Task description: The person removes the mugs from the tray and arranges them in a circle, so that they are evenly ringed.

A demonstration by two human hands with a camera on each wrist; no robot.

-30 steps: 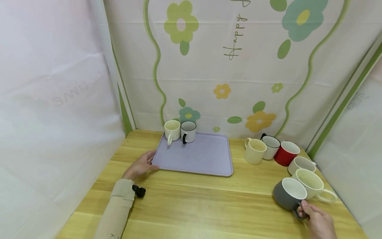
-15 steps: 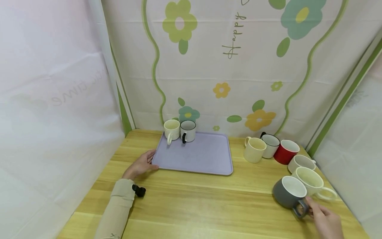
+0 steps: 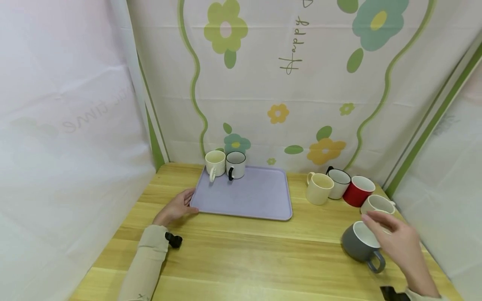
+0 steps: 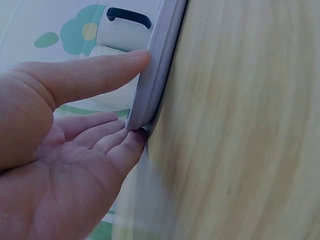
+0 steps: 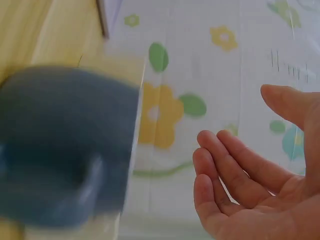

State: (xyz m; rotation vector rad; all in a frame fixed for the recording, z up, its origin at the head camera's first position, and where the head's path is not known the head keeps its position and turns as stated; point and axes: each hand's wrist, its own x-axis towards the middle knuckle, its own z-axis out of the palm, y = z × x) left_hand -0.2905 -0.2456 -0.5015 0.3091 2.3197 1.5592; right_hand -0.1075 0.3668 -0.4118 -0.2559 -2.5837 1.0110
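My left hand touches the near left corner of a lilac tray; in the left wrist view its thumb lies straight against the rim and a fingertip meets the corner. On the tray stand a cream mug and a white mug with a black handle. A dark grey mug stands upright on the table at the right, handle towards me. Over and just right of it is my right hand, holding nothing, its thumb and fingers well apart in the right wrist view. A big pale yellow mug behind is almost wholly hidden by this hand.
A line of mugs runs along the right back: pale yellow, white with black rim, red and off-white. Printed cloth walls enclose the wooden table at the back and sides.
My right hand has let go of the dark grey mug's handle and risen up and forward, over the mugs. The dark grey mug stays where it was. My left hand stays at the tray.
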